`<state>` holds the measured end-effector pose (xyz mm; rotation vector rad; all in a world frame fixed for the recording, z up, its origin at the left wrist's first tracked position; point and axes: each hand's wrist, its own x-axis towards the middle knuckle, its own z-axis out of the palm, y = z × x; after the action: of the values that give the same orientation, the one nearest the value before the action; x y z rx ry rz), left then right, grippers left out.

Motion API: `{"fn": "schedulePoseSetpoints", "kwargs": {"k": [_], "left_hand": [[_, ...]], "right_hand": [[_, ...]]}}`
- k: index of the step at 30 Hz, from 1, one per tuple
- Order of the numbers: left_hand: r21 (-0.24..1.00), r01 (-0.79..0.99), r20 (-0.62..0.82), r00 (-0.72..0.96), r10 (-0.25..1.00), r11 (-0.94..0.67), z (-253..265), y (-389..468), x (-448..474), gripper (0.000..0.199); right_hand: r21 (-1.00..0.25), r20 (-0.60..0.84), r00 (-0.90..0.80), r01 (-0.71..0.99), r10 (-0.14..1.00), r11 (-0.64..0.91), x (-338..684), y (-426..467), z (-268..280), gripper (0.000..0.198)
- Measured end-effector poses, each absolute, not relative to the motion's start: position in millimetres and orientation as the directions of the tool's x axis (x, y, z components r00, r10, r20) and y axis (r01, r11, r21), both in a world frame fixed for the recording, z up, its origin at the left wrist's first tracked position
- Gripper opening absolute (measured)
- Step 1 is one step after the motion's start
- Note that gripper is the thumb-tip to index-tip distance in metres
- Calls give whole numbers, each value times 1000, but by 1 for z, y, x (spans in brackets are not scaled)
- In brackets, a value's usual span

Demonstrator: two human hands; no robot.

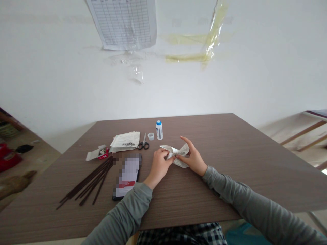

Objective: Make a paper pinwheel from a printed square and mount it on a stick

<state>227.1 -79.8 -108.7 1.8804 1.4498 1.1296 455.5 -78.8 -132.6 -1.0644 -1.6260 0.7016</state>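
Observation:
A piece of printed paper (182, 162), curled into pinwheel-like blades, is held between my two hands over the middle of the table. My left hand (160, 165) pinches it from the left, thumb at its centre and fingers bent behind a curled part. From the right, my right hand (192, 158) presses its thumb at the centre, with the index finger raised away and the other fingers partly hidden behind the paper. A white glue bottle (159, 131) with a blue cap stands upright beyond the paper. Left of the bottle are a small clear plastic cup (151, 136) and black-handled scissors (143, 145).
A stack of printed sheets (125, 141) lies left of the scissors, beside an opened small red-and-white box (102, 152). Several dark brown sticks (88, 180) and a phone (127, 175) lie on the brown table (242, 163). The white wall (127, 98) borders its far edge.

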Motion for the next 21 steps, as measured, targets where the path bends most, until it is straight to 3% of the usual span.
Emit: {"fn": "schedulePoseSetpoints", "kwargs": {"k": [6,14,21], "left_hand": [[777,551,281,128,951,-303,-107,-79,224,32],[780,546,274,143,951,-307,-108,-78,222,19],[773,546,294,143,945,-323,-108,-77,222,23]], "right_hand": [[-880,391,-59,267,919,392,455,-80,-131,94],[-889,382,-57,252,922,383,454,-81,-127,95],[-895,380,-58,228,923,383,452,-81,-128,92]]}}
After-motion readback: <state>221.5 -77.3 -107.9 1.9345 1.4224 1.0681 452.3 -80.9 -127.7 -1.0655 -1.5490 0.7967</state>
